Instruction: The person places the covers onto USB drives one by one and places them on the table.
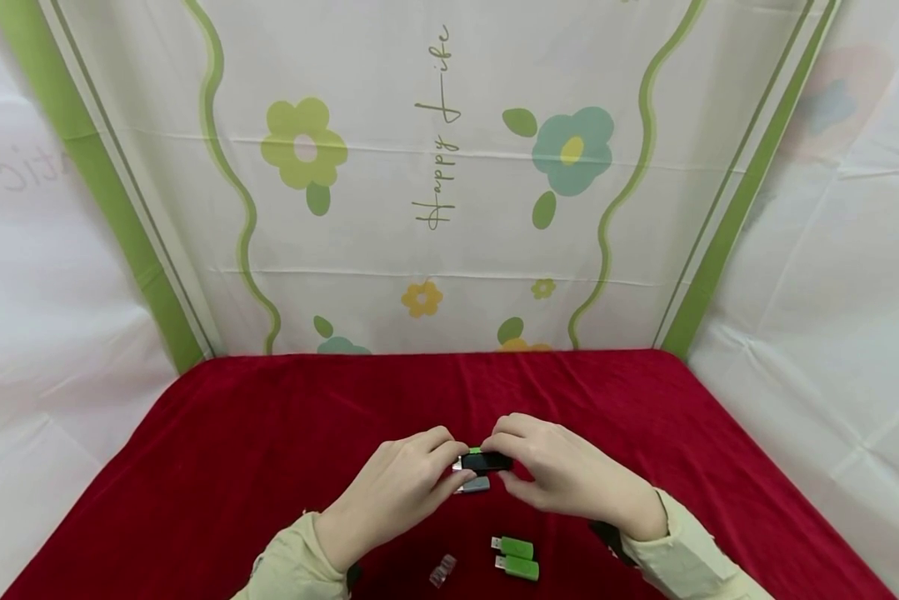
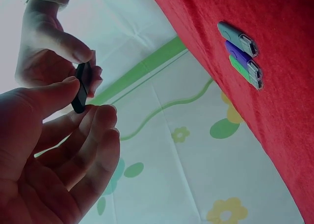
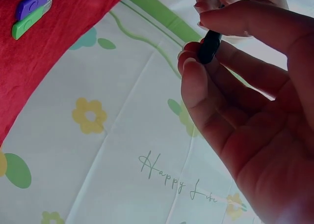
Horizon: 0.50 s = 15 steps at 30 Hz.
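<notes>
In the head view, the left hand [image 1: 400, 477] and the right hand [image 1: 561, 468] are meeting over the red tablecloth [image 1: 307, 408], each pinching one end of a black USB flash drive [image 1: 486, 462]. The drive is lying crosswise between the fingertips, its pale connector end pointing toward the left hand. A light green USB flash drive [image 1: 475, 450] is showing just beyond the grip; a gray USB flash drive [image 1: 477, 484] is showing just on the wearer's side of it. Two capless green USB flash drives [image 1: 518, 548] are lying side by side nearer the wearer than the grip. Clear plastic caps [image 1: 442, 571] are resting to the left of that pair.

In the left wrist view, the left thumb and fingers are clamping one end of the black drive, and the right hand is holding the opposite end. Well apart from the grip, the gray drive, a purple USB flash drive [image 2: 240, 55] and the light green drive are lying in a row, clear covers enclosing their connectors.

In the right wrist view, the right thumb and fingers are closing around the black drive's near end. The left hand is working at the far end, partly hidden.
</notes>
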Tool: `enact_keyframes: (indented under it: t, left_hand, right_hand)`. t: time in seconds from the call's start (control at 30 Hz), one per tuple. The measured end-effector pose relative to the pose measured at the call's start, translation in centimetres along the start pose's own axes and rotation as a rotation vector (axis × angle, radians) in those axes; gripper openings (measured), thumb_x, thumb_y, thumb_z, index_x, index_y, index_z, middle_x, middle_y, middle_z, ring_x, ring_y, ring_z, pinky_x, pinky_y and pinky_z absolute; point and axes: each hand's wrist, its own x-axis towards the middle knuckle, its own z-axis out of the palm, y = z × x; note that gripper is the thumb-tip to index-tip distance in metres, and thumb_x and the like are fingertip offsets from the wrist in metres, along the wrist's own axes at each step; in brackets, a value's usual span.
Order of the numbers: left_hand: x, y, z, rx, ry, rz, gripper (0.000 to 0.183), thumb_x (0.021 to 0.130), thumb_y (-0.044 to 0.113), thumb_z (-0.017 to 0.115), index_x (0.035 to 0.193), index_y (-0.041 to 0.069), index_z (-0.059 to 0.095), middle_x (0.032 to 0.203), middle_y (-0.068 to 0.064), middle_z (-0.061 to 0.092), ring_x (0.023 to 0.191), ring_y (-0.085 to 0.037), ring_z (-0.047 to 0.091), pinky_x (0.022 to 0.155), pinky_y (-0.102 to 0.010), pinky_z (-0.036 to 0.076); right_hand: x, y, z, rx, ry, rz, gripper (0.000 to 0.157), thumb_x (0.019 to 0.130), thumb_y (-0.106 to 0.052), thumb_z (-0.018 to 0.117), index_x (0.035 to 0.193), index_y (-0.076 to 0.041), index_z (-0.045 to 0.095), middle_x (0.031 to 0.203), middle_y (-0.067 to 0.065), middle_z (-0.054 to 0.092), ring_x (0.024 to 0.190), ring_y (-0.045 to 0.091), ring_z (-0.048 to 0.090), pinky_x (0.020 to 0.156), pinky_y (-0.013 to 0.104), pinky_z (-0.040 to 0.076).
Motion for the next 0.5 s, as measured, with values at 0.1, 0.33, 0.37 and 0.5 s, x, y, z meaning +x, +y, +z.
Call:
enact_keyframes:
  t: [0.1, 0.33, 0.37, 0.5]
  left_hand:
    - [-0.03, 0.03, -0.02, 0.000, -0.008, -0.001, 0.017, 0.087, 0.020, 0.077, 0.098, 0.009, 0.069, 0.085, 0.005, 0.057, 0.063, -0.002, 0.045, 0.055, -0.009, 0.039]
    - [-0.02, 0.04, -0.02, 0.002, -0.002, 0.003, 0.017, 0.087, 0.020, 0.077, 0.098, 0.009, 0.069, 0.085, 0.005, 0.056, 0.063, -0.002, 0.045, 0.055, -0.009, 0.039]
    - [-0.02, 0.04, -0.02, 0.002, -0.002, 0.004, 0.017, 0.087, 0.020, 0.077, 0.098, 0.009, 0.069, 0.085, 0.005, 0.056, 0.063, -0.002, 0.045, 0.055, -0.009, 0.039]
    - [0.00, 0.05, 0.01, 0.004, -0.001, 0.008, 0.017, 0.087, 0.020, 0.077, 0.098, 0.009, 0.069, 0.084, 0.005, 0.056, 0.063, -0.002, 0.045, 0.056, -0.009, 0.040]
  right_hand:
    - [-0.02, -0.01, -0.04, -0.003, -0.004, -0.003, 0.031, 0.074, 0.004, 0.072, 0.101, -0.010, 0.067, 0.096, -0.005, 0.056, 0.078, 0.003, 0.050, 0.068, 0.010, 0.042]
    - [-0.05, -0.02, -0.06, -0.018, -0.004, -0.012, 0.032, 0.074, 0.002, 0.077, 0.102, -0.010, 0.067, 0.097, -0.004, 0.057, 0.080, 0.004, 0.053, 0.070, 0.012, 0.044]
    - [-0.07, -0.01, -0.06, -0.017, -0.003, -0.012, 0.032, 0.074, 0.003, 0.077, 0.102, -0.010, 0.067, 0.097, -0.004, 0.057, 0.080, 0.004, 0.053, 0.070, 0.012, 0.045]
    - [-0.13, 0.01, -0.05, -0.014, -0.002, -0.013, 0.032, 0.074, 0.003, 0.077, 0.102, -0.009, 0.067, 0.097, -0.004, 0.057, 0.082, 0.004, 0.053, 0.071, 0.013, 0.045]
